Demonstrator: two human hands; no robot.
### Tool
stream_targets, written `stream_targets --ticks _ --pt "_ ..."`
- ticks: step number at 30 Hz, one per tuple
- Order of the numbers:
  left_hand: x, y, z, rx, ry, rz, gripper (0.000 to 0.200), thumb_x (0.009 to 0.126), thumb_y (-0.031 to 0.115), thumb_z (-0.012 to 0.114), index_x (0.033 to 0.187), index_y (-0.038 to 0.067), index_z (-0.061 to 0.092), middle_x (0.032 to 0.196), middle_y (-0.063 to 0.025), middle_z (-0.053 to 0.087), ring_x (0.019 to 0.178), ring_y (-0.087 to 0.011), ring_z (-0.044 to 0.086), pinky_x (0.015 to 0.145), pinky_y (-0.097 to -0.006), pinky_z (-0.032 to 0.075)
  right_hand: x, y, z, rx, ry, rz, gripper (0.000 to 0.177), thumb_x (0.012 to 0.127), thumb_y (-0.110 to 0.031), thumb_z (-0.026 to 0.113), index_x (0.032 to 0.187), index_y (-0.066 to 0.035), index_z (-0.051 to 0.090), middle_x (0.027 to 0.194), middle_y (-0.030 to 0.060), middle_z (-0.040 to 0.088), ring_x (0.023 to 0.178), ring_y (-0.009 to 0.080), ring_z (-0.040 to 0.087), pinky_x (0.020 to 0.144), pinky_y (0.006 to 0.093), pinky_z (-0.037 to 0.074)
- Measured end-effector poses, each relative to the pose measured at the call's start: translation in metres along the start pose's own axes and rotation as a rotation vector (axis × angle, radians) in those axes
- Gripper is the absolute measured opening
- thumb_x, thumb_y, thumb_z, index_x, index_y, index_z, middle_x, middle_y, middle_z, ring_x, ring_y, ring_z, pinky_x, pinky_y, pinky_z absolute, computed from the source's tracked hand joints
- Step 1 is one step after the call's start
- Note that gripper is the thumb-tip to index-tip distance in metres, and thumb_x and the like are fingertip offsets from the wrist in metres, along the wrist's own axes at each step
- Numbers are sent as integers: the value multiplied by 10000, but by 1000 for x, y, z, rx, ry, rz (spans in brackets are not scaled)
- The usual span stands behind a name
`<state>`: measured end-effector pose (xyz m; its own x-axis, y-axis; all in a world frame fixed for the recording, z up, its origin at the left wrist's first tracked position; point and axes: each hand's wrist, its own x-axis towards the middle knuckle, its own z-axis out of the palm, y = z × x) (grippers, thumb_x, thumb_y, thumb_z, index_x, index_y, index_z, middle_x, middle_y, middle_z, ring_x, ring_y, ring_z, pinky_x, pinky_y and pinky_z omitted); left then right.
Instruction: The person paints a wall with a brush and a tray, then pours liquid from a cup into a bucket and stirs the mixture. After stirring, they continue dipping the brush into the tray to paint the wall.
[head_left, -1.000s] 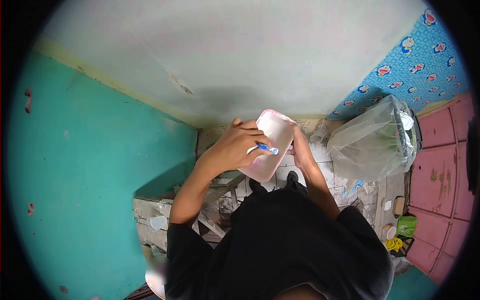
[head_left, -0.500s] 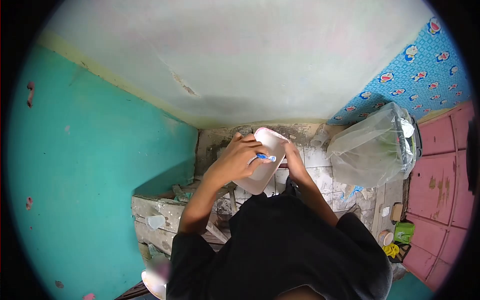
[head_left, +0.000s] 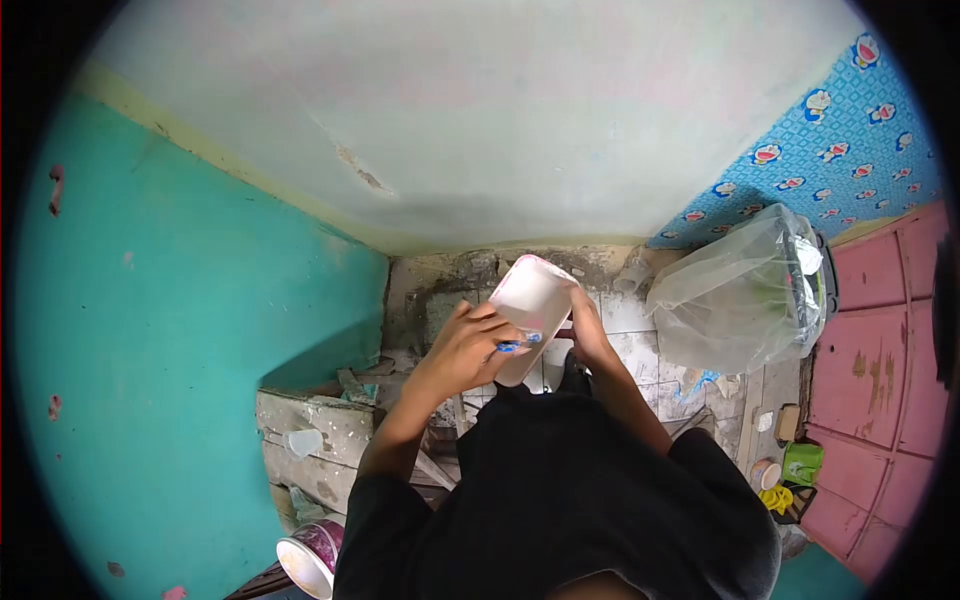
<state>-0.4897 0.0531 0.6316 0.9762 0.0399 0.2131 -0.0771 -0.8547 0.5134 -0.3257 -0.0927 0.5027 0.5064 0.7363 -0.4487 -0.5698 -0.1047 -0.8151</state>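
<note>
My right hand (head_left: 590,328) grips the right long side of a white rectangular plastic container (head_left: 535,290) with pink along its rim. The container is tilted, its open side towards me. Closed around a small blue-and-white object (head_left: 512,347), my left hand (head_left: 468,350) is over the container's lower left part. Fingers cover much of that object, so its kind cannot be made out. Some pink shows on the container's inner surface near it.
A bin lined with a clear plastic bag (head_left: 725,300) stands at right, beside pink panels (head_left: 865,365). On the worn wooden ledge at left lies a translucent cup (head_left: 303,442). A purple-and-white bucket (head_left: 318,548) is at lower left. Broken white tiles (head_left: 628,312) cover the floor.
My left hand and the blue-and-white object have moved down along the container, towards my body. My right hand keeps its hold. The view has shifted slightly.
</note>
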Motion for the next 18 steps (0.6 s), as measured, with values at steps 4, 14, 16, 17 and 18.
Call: stream_targets --ticks 4,14,16,17,18 --pt "10 10 -13 -62 -39 -29 129 795 138 724 916 98 700 870 -44 665 883 -242 570 810 -376 394 4 -2 -7 35 -29 -66 550 1005 -459 379 1362 -52 475 1294 160 528 1131 281 587 803 463 587" --pt "65 -2 7 52 96 8 165 811 179 691 948 88 702 937 -41 674 944 -230 562 819 -383 392 -8 -29 -6 -4 28 -15 588 965 -451 399 1371 -34 480 1258 149 558 1089 254 601 781 432 596" --pt "68 0 12 98 138 18 183 786 154 692 958 93 700 950 -33 672 939 -229 553 809 -378 388 -11 -36 -7 10 31 -26 588 966 -445 396 1372 -29 479 1255 147 560 1069 247 607 774 423 599" --pt "70 1 13 122 160 22 195 774 141 693 964 95 698 957 -29 671 937 -228 549 804 -376 386 -11 -38 -11 -4 34 -41 589 966 -447 395 1374 -30 477 1258 148 559 1071 249 609 778 423 598" --pt "71 4 14 138 155 21 173 772 132 706 939 90 702 952 -25 681 917 -225 556 798 -370 388 -11 -39 -14 -19 37 -55 591 966 -449 394 1376 -31 476 1260 149 559 1072 251 610 781 422 598"
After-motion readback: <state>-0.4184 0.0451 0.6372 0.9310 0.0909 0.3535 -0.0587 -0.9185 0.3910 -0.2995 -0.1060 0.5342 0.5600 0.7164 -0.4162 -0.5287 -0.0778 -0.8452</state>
